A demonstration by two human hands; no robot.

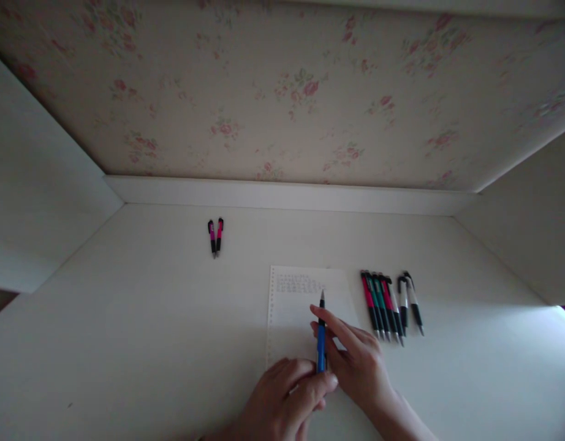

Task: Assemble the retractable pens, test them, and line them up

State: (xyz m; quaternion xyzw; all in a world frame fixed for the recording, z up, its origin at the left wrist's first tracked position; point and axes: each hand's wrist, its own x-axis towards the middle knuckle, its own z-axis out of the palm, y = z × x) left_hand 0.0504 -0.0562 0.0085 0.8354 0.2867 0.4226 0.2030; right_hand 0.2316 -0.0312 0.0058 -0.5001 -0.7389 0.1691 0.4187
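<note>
A blue pen [321,346] with a black grip points away from me, its metal tip over the sheet of paper [289,321]. My left hand [285,395] is closed around the pen's rear end, thumb on top. Near the black grip, my right hand [360,364] pinches the pen between its fingertips, the index finger stretched along it. The paper has a row of holes down its left edge and several lines of handwriting near the top. Both hands hide its lower part. Whether the tip touches the paper, I cannot tell.
Right of the paper lies a row of several pens with red, green and white barrels [382,305]. Beside them are two white-and-black pens [413,303]. Two pink and purple pens [219,233] lie at the far left. White side panels and a floral wall [273,92] bound the white desk [149,318].
</note>
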